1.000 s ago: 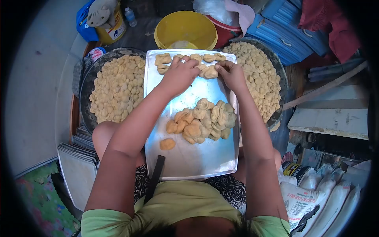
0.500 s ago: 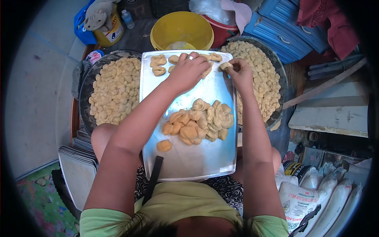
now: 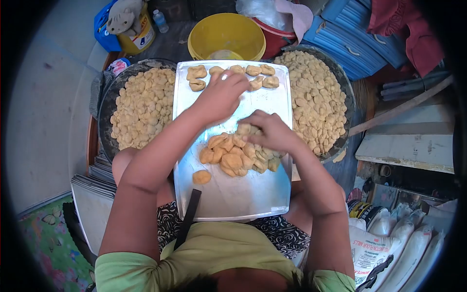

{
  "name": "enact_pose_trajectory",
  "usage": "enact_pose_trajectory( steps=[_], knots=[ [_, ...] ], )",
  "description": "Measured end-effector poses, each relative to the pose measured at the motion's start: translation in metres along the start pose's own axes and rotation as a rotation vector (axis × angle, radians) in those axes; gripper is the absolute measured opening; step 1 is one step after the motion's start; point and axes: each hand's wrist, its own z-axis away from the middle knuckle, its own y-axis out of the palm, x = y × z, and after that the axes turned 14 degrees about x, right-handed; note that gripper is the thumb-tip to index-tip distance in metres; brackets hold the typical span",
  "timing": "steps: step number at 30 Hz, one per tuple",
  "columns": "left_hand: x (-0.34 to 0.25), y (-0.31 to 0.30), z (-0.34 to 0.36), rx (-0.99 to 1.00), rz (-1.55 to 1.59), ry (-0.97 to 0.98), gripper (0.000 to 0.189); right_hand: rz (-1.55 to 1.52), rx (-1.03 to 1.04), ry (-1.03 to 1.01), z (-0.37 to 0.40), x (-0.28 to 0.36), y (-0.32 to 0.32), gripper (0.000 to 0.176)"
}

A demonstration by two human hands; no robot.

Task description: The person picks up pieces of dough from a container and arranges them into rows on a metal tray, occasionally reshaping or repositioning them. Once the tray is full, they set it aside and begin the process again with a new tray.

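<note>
A metal tray point(image 3: 233, 197) rests across my lap. Two uneven rows of flattened dough pieces point(image 3: 197, 72) lie along its far end. My left hand point(image 3: 226, 95) hovers over the left part of these rows, fingers bent and their tips hidden or blurred. In the tray's middle sits a pile of soft dough pieces point(image 3: 234, 160). My right hand point(image 3: 272, 131) is at the pile's far edge, thumb and fingers closed around a dough piece point(image 3: 247, 129), somewhat smeared by motion. One single dough piece point(image 3: 201, 176) lies apart, near a dark flat strip point(image 3: 188, 216) leaning over the tray's near edge.
Wide round pans heaped with small dough lumps stand left point(image 3: 141, 109) and right point(image 3: 316, 102) of the tray. Beyond it is a yellow basin point(image 3: 226, 36). Stacked trays point(image 3: 92, 199) are at left, flour bags point(image 3: 372, 253) at lower right, a wooden pole point(image 3: 404, 104) at right.
My right hand has left the tray's far right corner and come down to the pile. A dough piece now lies at that row's right end. My left hand has drawn back slightly leftward.
</note>
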Motion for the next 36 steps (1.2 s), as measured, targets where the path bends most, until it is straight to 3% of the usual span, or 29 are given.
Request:
enact_pose_trajectory(
  steps=[1, 2, 3, 4, 6, 8, 10, 12, 13, 14, 16, 18, 20, 22, 25, 26, 28, 30, 32, 33, 34, 36],
  knots=[
    [-0.008, -0.013, 0.016, 0.173, 0.084, -0.080, 0.023, -0.001, -0.005, -0.002, 0.000, -0.002, -0.002, 0.040],
    [-0.013, -0.023, 0.035, 0.346, 0.168, -0.163, 0.023, -0.192, 0.002, -0.005, -0.001, -0.005, -0.006, 0.040],
    [-0.015, -0.025, 0.054, 0.450, 0.291, -0.149, 0.023, -0.383, 0.013, -0.011, -0.004, -0.007, -0.009, 0.040],
    [-0.015, -0.026, 0.071, 0.549, 0.415, -0.140, 0.023, -0.382, 0.018, -0.018, -0.010, -0.008, -0.011, 0.040],
    [-0.013, -0.017, 0.099, 0.500, 0.488, -0.166, 0.022, -0.812, -0.161, 0.177, -0.022, -0.010, -0.012, 0.040],
    [-0.007, -0.014, 0.110, 0.449, 0.554, -0.180, 0.022, -0.878, -0.259, 0.137, -0.038, -0.003, -0.007, 0.041],
    [-0.003, -0.025, 0.103, 0.198, 0.568, -0.438, 0.023, -0.193, -0.244, 0.209, -0.052, 0.006, -0.003, 0.037],
    [0.015, -0.027, 0.095, 0.098, 0.439, -0.527, 0.020, -0.040, -0.290, 0.136, -0.056, 0.012, 0.002, 0.033],
    [0.031, -0.018, 0.095, -0.053, 0.326, -0.391, 0.017, -0.068, -0.263, 0.108, -0.061, 0.010, 0.005, 0.036],
    [0.044, -0.008, 0.097, -0.061, 0.327, -0.391, 0.017, -0.095, -0.237, 0.082, -0.064, 0.008, 0.006, 0.039],
    [0.049, -0.005, 0.093, -0.104, -0.075, -0.439, 0.017, -0.111, -0.240, 0.101, -0.073, 0.019, 0.005, 0.037],
    [0.049, -0.001, 0.092, -0.080, 0.040, -0.477, 0.022, -0.196, -0.428, 0.065, -0.084, 0.023, 0.008, 0.032],
    [0.044, 0.001, 0.090, -0.181, -0.083, -0.307, 0.028, -0.210, -0.371, 0.148, -0.076, 0.022, 0.000, 0.027],
    [0.034, -0.003, 0.084, -0.110, -0.059, -0.291, 0.031, -0.170, -0.226, 0.293, -0.065, 0.019, -0.004, 0.027],
    [0.024, 0.007, 0.069, -0.089, -0.063, -0.040, 0.029, -0.189, -0.313, 0.230, -0.071, 0.005, -0.001, 0.025],
    [0.027, 0.012, 0.064, -0.087, -0.060, -0.038, 0.029, -0.182, -0.359, 0.181, -0.071, 0.001, 0.000, 0.024],
    [0.031, 0.018, 0.056, 0.100, -0.168, -0.161, 0.029, -0.059, -0.388, 0.210, -0.061, 0.016, -0.008, 0.025],
    [0.032, 0.023, 0.054, 0.046, -0.192, -0.167, 0.027, 0.066, -0.411, 0.240, -0.044, 0.033, -0.011, 0.025],
    [0.029, 0.021, 0.051, -0.012, -0.221, -0.177, 0.026, -0.016, 0.188, 0.238, -0.024, 0.045, -0.009, 0.025],
    [0.023, 0.017, 0.050, -0.038, -0.164, -0.193, 0.023, -0.043, 0.167, 0.068, -0.021, 0.038, -0.003, 0.024],
    [0.018, 0.015, 0.048, -0.065, -0.108, -0.207, 0.020, -0.043, 0.166, 0.069, -0.018, 0.028, -0.004, 0.024],
    [0.014, 0.017, 0.037, -0.093, -0.074, -0.111, 0.018, -0.348, -0.061, 0.165, -0.017, 0.013, -0.012, 0.020]
  ],
)
